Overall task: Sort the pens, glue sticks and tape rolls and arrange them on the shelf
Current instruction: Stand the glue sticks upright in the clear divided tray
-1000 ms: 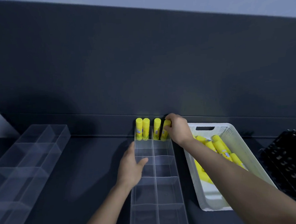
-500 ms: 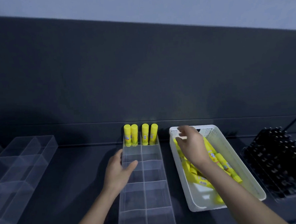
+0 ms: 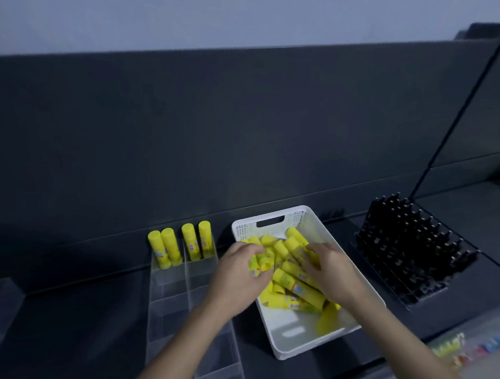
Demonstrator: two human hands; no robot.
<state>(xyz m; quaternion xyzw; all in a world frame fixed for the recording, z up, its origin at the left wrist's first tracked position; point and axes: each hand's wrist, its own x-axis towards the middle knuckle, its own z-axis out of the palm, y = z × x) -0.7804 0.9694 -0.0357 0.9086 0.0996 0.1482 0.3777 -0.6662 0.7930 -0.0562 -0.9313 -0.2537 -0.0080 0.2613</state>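
A white perforated basket [image 3: 340, 257] on the dark shelf holds a heap of yellow glue sticks [image 3: 292, 286]. Both my hands are inside it. My left hand [image 3: 237, 281] curls its fingers round glue sticks at the heap's left side. My right hand [image 3: 329, 269] grips glue sticks at the heap's right side. A clear divided organizer [image 3: 174, 305] stands left of the basket. Several yellow glue sticks [image 3: 182, 244] stand upright in its two rear compartments, two in each.
A black rack of dark pens [image 3: 408, 253] sits right of the basket. Another clear organizer [image 3: 1, 304] lies at the far left. Small coloured items in a clear container [image 3: 472, 345] lie at the lower right. A tall dark back panel [image 3: 239, 131] closes the shelf behind.
My left hand left the clear organizer and moved right into the basket. My right hand sank deeper into the heap. The view has swung to the right.
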